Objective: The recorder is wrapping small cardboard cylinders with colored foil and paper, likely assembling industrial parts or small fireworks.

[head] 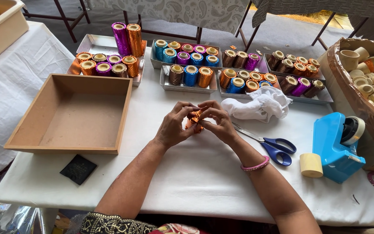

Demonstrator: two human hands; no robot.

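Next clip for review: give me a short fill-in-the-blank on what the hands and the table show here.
1. Both hands, left hand and right hand, hold a small piece wrapped in ____ foil.
2. The wooden tray to the person's left is ____.
3. The scissors beside the right hand have ____ handles.
4. The bare cream spool stands beside a blue ____ dispenser.

Missing words: orange; empty; blue; tape

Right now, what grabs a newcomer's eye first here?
Rows of foil-wrapped spools in purple, blue, orange and brown fill metal trays along the table's far edge. At centre, the left hand and right hand pinch an orange foil piece. A bright blue tape dispenser sits right.
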